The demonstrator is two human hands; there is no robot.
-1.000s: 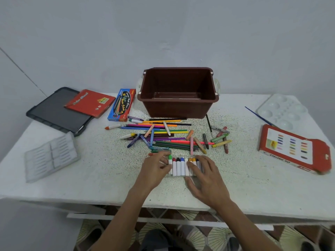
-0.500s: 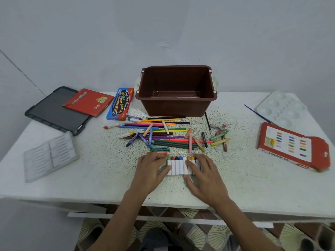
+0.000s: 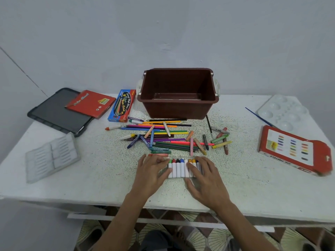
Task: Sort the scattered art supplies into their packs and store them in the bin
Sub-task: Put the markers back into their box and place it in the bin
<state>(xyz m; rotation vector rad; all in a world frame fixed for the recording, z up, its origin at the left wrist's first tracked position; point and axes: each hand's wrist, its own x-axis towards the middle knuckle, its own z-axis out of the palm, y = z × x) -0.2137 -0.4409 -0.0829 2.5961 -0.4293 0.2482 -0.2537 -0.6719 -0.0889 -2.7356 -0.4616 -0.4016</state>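
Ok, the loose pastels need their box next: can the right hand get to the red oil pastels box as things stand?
Probably yes. The right hand rests on the marker pack, and the oil pastels box lies to its right with only bare table between; nothing blocks the way.

Left hand [image 3: 152, 171] and right hand [image 3: 204, 180] lie flat, fingers spread.

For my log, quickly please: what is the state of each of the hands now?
Left hand: touches the marker pack at its left end; whether it grips cannot be told.
Right hand: open, fingers spread flat on the marker pack.
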